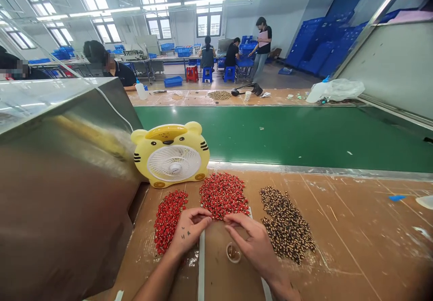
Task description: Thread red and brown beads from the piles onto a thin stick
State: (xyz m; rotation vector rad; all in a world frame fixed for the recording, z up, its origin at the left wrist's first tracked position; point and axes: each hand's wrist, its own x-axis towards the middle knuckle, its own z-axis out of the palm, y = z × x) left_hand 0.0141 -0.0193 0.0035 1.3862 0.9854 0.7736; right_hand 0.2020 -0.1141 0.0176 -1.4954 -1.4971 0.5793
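Observation:
My left hand (192,230) is closed in a pinch, thumb and forefinger meeting at the near edge of the middle heap of small red pieces (223,193). Facing it across a small gap, my right hand (251,238) also has its thumb and forefinger drawn together. Whatever either pinch holds is too small to make out. Another heap of red pieces (169,220) lies just left of my left hand. Black-and-tan small pieces (287,224) are spread to the right of my right hand. Between my wrists stands a small clear cup (233,253) with something brownish showing in it.
A yellow tiger-faced fan (174,157) stands behind the red heaps. A large metal box (64,193) borders the left side. Beyond the brown worktop (338,238) runs a green belt (287,134). Several people sit or stand farther back, among blue crates (173,81).

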